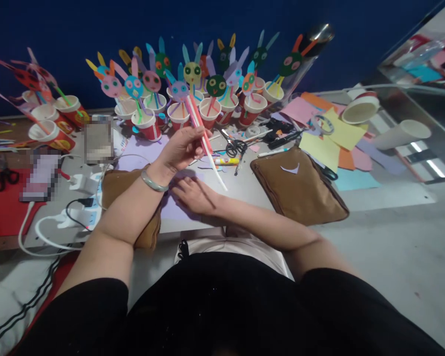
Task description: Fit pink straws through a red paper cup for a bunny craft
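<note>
My left hand (187, 144), with a bangle at its wrist, is raised over the table, its fingers closed around a long pinkish-red strip (196, 113) and a thin white stick (218, 172). The stick slants down to the right, above my right forearm. Below it, my right hand (195, 194) lies palm down on purple paper (178, 212), fingers loosely spread and pointing left. Behind both hands stand red-and-white paper cups (146, 126) bearing paper rabbit heads (180, 90) on coloured stems.
Black-handled scissors (235, 146) and a yellow glue stick (227, 161) lie ahead. A brown pouch (300, 185) rests to the right, near coloured paper sheets (321, 151). At left are another brown pouch (120, 185), a phone (40, 175), and a power strip (92, 207) with cables.
</note>
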`<state>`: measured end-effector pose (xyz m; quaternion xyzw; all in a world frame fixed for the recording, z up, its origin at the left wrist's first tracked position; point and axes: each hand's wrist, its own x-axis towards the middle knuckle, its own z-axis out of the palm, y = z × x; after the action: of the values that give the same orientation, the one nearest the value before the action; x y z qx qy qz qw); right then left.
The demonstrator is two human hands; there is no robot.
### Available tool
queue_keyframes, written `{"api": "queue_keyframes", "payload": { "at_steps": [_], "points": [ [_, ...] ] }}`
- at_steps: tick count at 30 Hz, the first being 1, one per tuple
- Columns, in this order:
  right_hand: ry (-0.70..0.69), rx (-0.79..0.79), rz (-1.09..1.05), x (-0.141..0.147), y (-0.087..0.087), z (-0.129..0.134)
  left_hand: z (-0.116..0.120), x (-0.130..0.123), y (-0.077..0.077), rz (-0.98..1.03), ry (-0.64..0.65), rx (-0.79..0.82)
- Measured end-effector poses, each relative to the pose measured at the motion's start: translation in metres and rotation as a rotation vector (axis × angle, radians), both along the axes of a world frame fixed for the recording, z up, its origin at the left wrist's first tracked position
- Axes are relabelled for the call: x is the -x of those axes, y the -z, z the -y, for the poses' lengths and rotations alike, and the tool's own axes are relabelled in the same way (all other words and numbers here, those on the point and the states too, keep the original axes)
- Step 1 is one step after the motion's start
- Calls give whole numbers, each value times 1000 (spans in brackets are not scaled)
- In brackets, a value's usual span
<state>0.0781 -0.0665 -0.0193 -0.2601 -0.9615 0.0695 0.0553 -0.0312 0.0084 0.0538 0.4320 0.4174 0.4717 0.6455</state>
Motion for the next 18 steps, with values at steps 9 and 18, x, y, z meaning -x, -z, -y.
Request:
{"api": "queue_keyframes", "payload": {
  "at_steps": [9, 18],
  "points": [
    [38, 39, 85, 2, -6, -6, 1, -9, 6, 79, 81, 68],
    [320, 93, -4, -55, -2, -9, 0, -10, 17, 66, 121, 95]
  ]
}}
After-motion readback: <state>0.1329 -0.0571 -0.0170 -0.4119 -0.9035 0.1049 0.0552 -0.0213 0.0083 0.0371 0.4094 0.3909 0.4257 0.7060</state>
